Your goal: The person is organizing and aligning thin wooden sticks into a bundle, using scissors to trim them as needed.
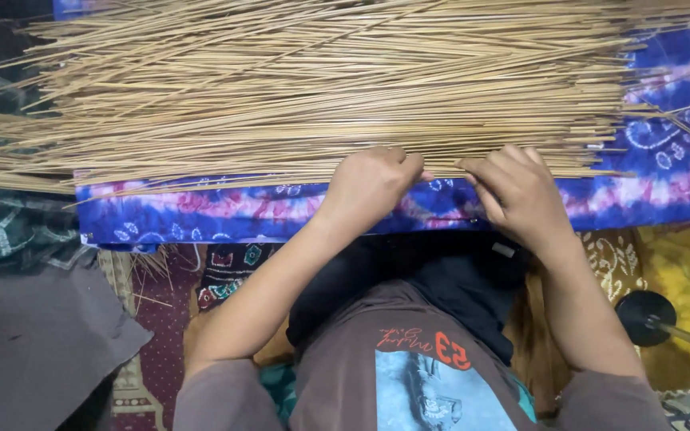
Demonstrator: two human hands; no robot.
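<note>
Sticks lie in a wide heap across the blue cloth. I see my left hand curled, fingertips pinching a few at the heap's near edge; just right, my right hand bends its fingers onto the same edge.

— Look at the arms. Both are bare and reach forward, away from the body, with elbows bent and spread wide.

— Yes. The left hand is curled almost like a fist, knuckles up, and the thumb presses against the side of the index finger.

— And the right hand?

— It is more loose. The fingers are bent and point toward the left hand, the back of the hand faces up.

— They are close together?

— Near, but apart; a small gap stays between the fingertips. Both wrists are nearly straight.
</note>
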